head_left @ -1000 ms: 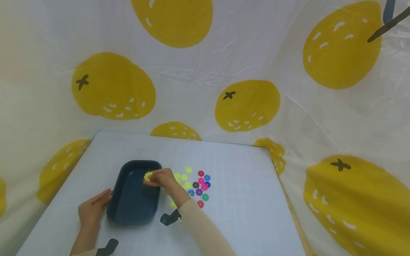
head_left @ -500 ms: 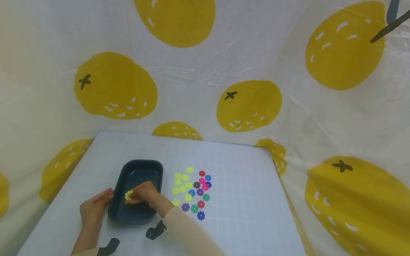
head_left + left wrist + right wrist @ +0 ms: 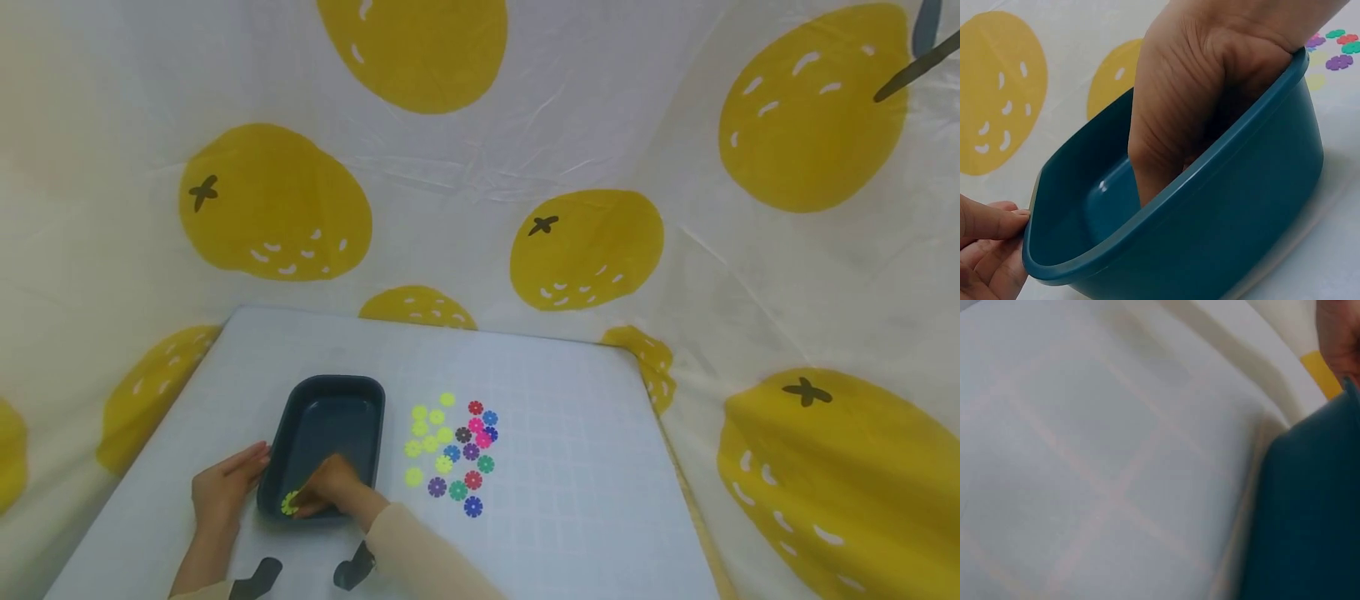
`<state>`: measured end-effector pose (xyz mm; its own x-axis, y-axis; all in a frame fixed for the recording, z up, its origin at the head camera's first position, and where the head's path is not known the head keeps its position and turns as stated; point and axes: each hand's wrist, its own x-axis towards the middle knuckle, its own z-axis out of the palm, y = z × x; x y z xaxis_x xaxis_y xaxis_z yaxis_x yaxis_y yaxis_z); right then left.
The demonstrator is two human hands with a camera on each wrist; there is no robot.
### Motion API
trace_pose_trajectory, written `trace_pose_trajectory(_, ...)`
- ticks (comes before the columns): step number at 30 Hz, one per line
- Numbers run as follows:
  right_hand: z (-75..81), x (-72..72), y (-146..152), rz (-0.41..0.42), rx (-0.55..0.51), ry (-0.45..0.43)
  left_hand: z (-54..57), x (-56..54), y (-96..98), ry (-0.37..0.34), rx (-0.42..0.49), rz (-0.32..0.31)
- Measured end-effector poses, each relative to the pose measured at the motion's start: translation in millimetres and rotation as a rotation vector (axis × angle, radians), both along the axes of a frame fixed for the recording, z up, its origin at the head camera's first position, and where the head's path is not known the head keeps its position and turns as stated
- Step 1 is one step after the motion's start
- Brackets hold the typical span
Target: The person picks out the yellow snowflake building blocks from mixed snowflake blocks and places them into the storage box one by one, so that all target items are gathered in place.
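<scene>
A dark teal plastic tub (image 3: pixel 330 417) stands on the left half of the table. My left hand (image 3: pixel 221 492) is at its left side; in the left wrist view the thumb and fingers (image 3: pixel 997 222) hold the rim. My right hand (image 3: pixel 330 485) reaches down inside the tub at its near end. Between its fingertips it pinches a yellow snowflake disc (image 3: pixel 289 502), a flat notched plastic piece. In the left wrist view the right hand's fingertips and the disc are hidden behind the tub wall (image 3: pixel 1222 212).
Right of the tub several yellow snowflake discs (image 3: pixel 420 427) lie spread on the white table (image 3: pixel 585 467). Beside them are several red, pink, blue, purple, green and dark discs (image 3: pixel 471 451). A curtain (image 3: pixel 465 200) with lemon prints hangs behind the table.
My right hand has carried the yellow snowflake disc from above the tub's right rim down and left to its near-left corner. The left hand has stayed at the rim.
</scene>
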<state>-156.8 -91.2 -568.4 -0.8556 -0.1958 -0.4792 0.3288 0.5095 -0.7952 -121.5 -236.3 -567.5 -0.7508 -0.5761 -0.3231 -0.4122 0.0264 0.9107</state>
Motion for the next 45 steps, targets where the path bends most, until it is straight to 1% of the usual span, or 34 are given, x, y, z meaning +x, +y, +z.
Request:
trace_pose_trajectory(2, -0.3, 1.4, -2, 0.024, 0.068, 0.031, 0.6, -0.5, 0.6, -0.005, 0.001, -0.001)
trace_pose_trajectory(4, -1.5, 1.6, -4, 0.034, 0.088, 0.050, 1.4, -0.9, 1.5, -0.005, -0.008, -0.005)
trace_pose_trajectory(6, -3.4, 1.1, -4, 0.063, 0.111, 0.087, 2.5, -1.1, 2.1, -0.004, -0.016, -0.009)
trace_pose_trajectory(8, -5.4, 0.7, -4, 0.081, 0.116, 0.109, 3.9, -1.0, 2.7, -0.006, -0.012, -0.004)
trace_pose_trajectory(11, -6.7, -0.1, -4, 0.131, 0.172, 0.165, 5.5, -0.4, 2.0, -0.001, -0.012, 0.001)
trace_pose_trajectory(14, -5.3, -3.0, -4, 0.162, 0.196, 0.212, 5.8, -0.1, 0.5, 0.003, -0.001, 0.005)
trace_pose_trajectory(17, 3.5, -11.0, 1, 0.127, 0.139, 0.200, 4.8, -0.7, -1.0, -0.004, 0.003, 0.004)
trace_pose_trajectory(19, 14.1, -20.4, 7, 0.071, 0.078, 0.166, 4.3, -1.0, -1.3, -0.017, -0.008, -0.001)
trace_pose_trajectory(22, 30.6, -39.5, 20, -0.039, -0.080, 0.088, 2.6, -2.1, 0.0, -0.045, -0.030, -0.013)
trace_pose_trajectory(25, 44.1, -63.8, 40, -0.127, -0.263, 0.049, 0.7, -3.1, 1.7, -0.056, -0.042, -0.015)
trace_pose_trajectory(26, 47.5, -72.5, 48, -0.145, -0.318, 0.052, 0.2, -3.5, 2.1, -0.063, -0.040, -0.013)
trace_pose_trajectory(28, 52.9, -89.8, 66, -0.178, -0.384, 0.095, 0.0, -3.5, 2.4, -0.059, -0.035, -0.008)
trace_pose_trajectory(30, 54.6, -106.0, 85, -0.213, -0.392, 0.166, -0.1, -3.1, 2.4, -0.051, -0.036, -0.007)
trace_pose_trajectory(32, 51.7, -119.8, 106, -0.241, -0.291, 0.266, -0.8, -2.7, 2.1, -0.054, -0.027, -0.005)
trace_pose_trajectory(34, 45.1, -131.5, 126, -0.253, -0.113, 0.378, -1.2, -2.7, 1.5, -0.062, -0.025, -0.001)
trace_pose_trajectory(36, 36.9, -140.8, 145, -0.245, 0.092, 0.479, -1.3, -2.8, 0.6, -0.071, -0.027, -0.003)
trace_pose_trajectory(38, 25.5, -146.9, 161, -0.241, 0.269, 0.541, -2.1, -2.9, 0.3, -0.078, -0.015, -0.005)
trace_pose_trajectory(39, 20.2, -148.6, 167, -0.240, 0.334, 0.558, -2.7, -3.3, 0.3, -0.084, -0.013, -0.009)
trace_pose_trajectory(40, 14.8, -149.8, 173, -0.236, 0.388, 0.567, -3.5, -3.5, 0.5, -0.087, -0.007, -0.011)
trace_pose_trajectory(42, 4.6, -149.2, 181, -0.213, 0.453, 0.558, -4.8, -3.7, 0.9, -0.087, -0.001, -0.010)
trace_pose_trajectory(45, -6.8, -145.3, 185, -0.136, 0.490, 0.569, -6.5, -2.7, 0.6, -0.080, -0.010, -0.002)
